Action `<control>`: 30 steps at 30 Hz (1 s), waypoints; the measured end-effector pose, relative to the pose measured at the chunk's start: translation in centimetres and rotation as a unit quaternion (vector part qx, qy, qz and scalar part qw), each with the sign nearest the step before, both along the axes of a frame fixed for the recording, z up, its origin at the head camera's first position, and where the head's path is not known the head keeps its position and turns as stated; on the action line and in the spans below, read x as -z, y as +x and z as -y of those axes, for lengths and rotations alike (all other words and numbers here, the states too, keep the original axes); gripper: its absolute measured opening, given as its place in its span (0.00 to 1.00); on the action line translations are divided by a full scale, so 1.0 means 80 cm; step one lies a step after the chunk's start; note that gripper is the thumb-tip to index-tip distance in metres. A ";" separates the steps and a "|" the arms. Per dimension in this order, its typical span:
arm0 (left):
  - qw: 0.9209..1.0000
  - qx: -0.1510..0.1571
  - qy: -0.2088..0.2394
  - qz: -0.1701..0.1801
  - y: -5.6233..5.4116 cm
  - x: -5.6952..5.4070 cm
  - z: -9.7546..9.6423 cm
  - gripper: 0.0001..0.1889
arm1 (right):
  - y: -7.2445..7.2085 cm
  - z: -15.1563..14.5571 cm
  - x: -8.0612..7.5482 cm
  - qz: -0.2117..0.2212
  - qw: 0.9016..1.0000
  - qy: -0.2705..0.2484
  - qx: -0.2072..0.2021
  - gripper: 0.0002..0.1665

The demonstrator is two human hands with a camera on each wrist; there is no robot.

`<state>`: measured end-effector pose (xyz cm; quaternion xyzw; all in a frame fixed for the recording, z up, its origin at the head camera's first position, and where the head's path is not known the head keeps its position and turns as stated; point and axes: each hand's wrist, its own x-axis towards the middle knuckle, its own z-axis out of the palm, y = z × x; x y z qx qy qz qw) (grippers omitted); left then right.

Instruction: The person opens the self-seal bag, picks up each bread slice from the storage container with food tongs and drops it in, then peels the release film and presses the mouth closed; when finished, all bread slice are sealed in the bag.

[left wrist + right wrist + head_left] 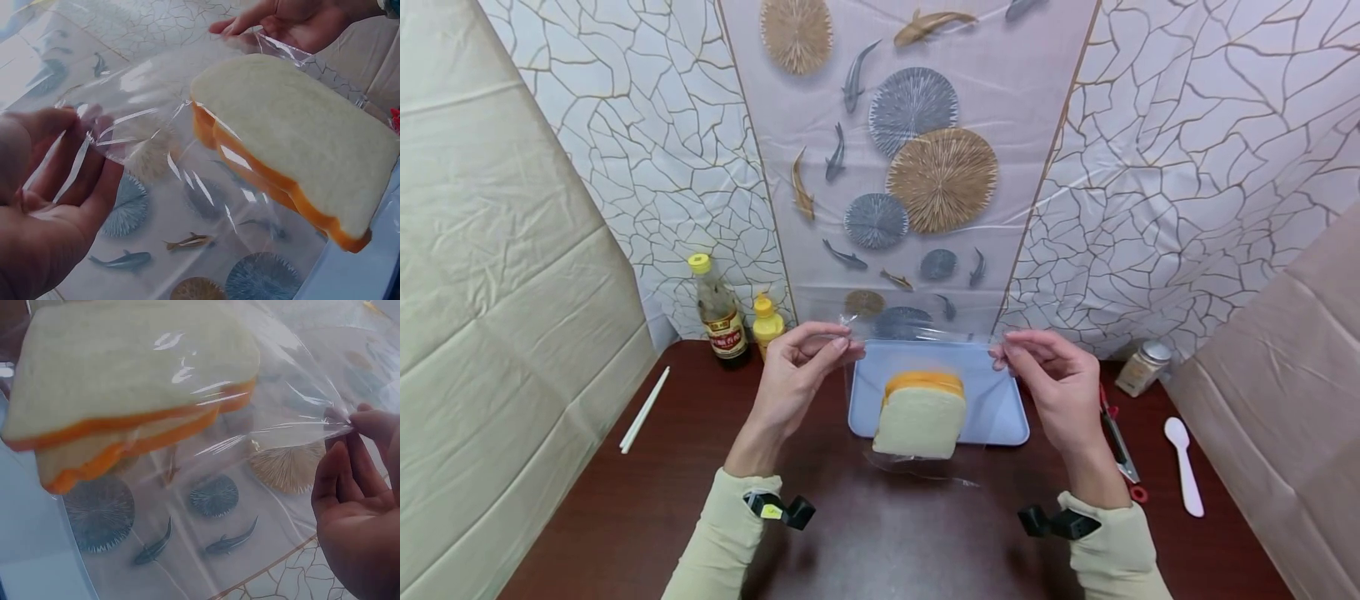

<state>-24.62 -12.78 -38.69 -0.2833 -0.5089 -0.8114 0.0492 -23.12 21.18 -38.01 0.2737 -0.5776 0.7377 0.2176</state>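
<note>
My left hand [797, 371] pinches the left upper corner of a clear plastic film [925, 333] between thumb and fingers. At the opposite upper corner, my right hand [1058, 387] pinches the same film, so it spans between both hands. Two stacked slices of bread [921, 423] with orange crusts lie low in the middle, in front of part of a pale blue tray [1011, 417]. Both wrist views show glints of film across the bread; whether it is a bag or a sheet I cannot tell.
At the back left stand a sauce bottle [722, 321] and a yellow squeeze bottle [767, 325]. White chopsticks [645, 410] lie far left. To the right are a shaker jar [1144, 368], a red-and-black tool [1118, 442] partly behind my hand, and a white spoon [1185, 468].
</note>
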 end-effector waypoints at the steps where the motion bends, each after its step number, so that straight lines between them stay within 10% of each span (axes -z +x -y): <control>1: 1.000 0.007 0.000 -0.004 0.000 0.000 0.001 0.15 | 0.000 -0.001 0.000 -0.005 1.000 -0.008 -0.010 0.08; 11: 0.998 0.051 0.018 -0.033 -0.001 0.001 0.006 0.17 | -0.004 -0.006 0.004 -0.025 0.993 -0.058 -0.102 0.14; 30: 0.999 0.046 0.003 -0.001 0.001 -0.002 0.003 0.11 | -0.004 -0.017 0.003 -0.041 0.997 0.055 -0.023 0.07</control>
